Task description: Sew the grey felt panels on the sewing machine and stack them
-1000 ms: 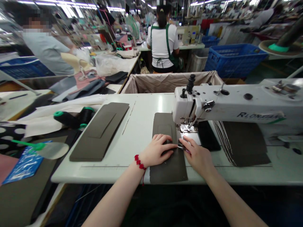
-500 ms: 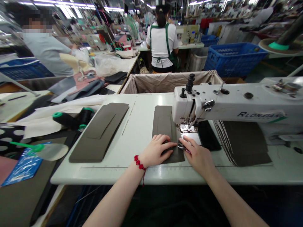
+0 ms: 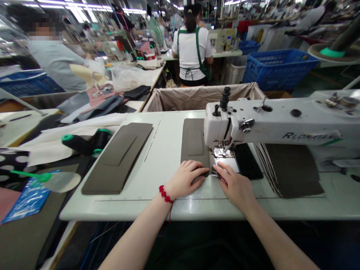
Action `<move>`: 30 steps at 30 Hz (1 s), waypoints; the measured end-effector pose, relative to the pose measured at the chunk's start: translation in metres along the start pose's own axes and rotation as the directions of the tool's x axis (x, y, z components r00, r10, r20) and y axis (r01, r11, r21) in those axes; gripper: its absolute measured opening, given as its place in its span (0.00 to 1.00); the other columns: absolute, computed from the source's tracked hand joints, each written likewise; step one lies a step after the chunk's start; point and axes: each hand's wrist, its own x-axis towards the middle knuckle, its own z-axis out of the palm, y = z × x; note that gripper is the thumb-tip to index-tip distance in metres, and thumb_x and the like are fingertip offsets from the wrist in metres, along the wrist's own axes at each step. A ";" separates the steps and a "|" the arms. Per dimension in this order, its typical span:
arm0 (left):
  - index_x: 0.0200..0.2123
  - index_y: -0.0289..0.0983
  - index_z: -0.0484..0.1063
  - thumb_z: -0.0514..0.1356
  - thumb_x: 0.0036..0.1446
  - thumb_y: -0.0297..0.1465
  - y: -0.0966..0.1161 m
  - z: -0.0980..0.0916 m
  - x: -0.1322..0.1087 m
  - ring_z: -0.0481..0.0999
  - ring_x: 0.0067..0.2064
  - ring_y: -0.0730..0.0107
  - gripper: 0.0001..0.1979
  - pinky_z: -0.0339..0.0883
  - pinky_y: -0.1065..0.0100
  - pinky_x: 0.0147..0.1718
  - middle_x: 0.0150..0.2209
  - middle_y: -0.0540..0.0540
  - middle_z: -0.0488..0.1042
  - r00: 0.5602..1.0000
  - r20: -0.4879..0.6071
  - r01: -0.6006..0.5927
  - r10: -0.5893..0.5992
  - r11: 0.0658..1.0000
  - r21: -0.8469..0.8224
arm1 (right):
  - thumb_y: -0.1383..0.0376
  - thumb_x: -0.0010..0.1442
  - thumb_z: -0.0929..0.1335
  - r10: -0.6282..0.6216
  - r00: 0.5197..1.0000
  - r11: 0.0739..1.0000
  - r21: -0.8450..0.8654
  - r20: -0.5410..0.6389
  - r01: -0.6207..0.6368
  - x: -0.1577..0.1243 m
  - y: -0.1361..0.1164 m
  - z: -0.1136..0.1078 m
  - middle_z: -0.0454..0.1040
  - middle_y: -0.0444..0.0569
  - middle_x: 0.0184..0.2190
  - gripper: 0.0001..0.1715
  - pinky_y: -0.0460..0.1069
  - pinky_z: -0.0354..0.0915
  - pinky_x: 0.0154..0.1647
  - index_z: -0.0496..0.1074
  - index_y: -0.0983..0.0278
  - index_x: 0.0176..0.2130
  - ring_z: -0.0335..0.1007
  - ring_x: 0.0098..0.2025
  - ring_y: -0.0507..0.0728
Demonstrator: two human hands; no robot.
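A grey-brown panel (image 3: 191,140) with a rectangular outline lies on the sewing table, left of the presser foot (image 3: 224,150). My left hand (image 3: 187,177), a red bracelet at its wrist, rests on the panel's near end with fingers stretched out. Just right of it, my right hand (image 3: 235,184) lies by the needle plate (image 3: 227,162), its fingers curled around small metal thread snips (image 3: 216,174). Only the snips' tips show, pointing left towards the panel's near edge. The rest of them is hidden by the hand.
The white sewing machine (image 3: 281,118) spans the right side. Stacked grey-brown panels (image 3: 292,170) lie under its arm, beside a dark flat object (image 3: 249,161). Another panel stack (image 3: 118,157) sits left, near black thread spools (image 3: 84,143). A cloth-lined bin (image 3: 205,98) stands behind the table; a co-worker (image 3: 191,48) sits beyond.
The panel has slid away from me along the table, so its near end now reaches only to my left fingers. Both hands have stayed in almost the same place.
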 end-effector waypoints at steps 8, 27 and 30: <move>0.57 0.43 0.65 0.49 0.66 0.31 -0.003 0.002 0.002 0.67 0.55 0.61 0.17 0.61 0.56 0.55 0.54 0.45 0.70 0.998 -0.046 0.045 -0.046 0.999 -0.018 | 0.66 0.63 0.60 -0.001 1.000 1.000 0.018 -0.005 0.001 -0.001 0.000 0.000 0.61 0.44 0.63 0.27 0.49 0.70 0.34 0.62 0.53 0.61 0.75 0.41 0.54; 0.65 0.43 0.54 0.48 0.68 0.38 -0.011 0.014 0.004 0.51 0.68 0.64 0.24 0.42 0.54 0.66 0.67 0.47 0.55 0.992 -0.033 0.120 -0.118 0.989 0.090 | 0.67 0.64 0.61 -0.011 0.999 1.000 -0.011 -0.042 0.010 -0.001 0.001 0.003 0.63 0.43 0.62 0.26 0.48 0.69 0.30 0.63 0.53 0.60 0.75 0.39 0.54; 0.65 0.43 0.54 0.49 0.68 0.38 -0.011 0.013 0.005 0.50 0.68 0.63 0.24 0.43 0.54 0.66 0.67 0.46 0.53 0.992 -0.030 0.126 -0.124 0.987 0.098 | 0.67 0.64 0.61 -0.018 0.999 1.000 -0.008 -0.050 0.018 0.000 0.001 0.003 0.63 0.44 0.62 0.26 0.48 0.69 0.31 0.63 0.54 0.60 0.75 0.39 0.54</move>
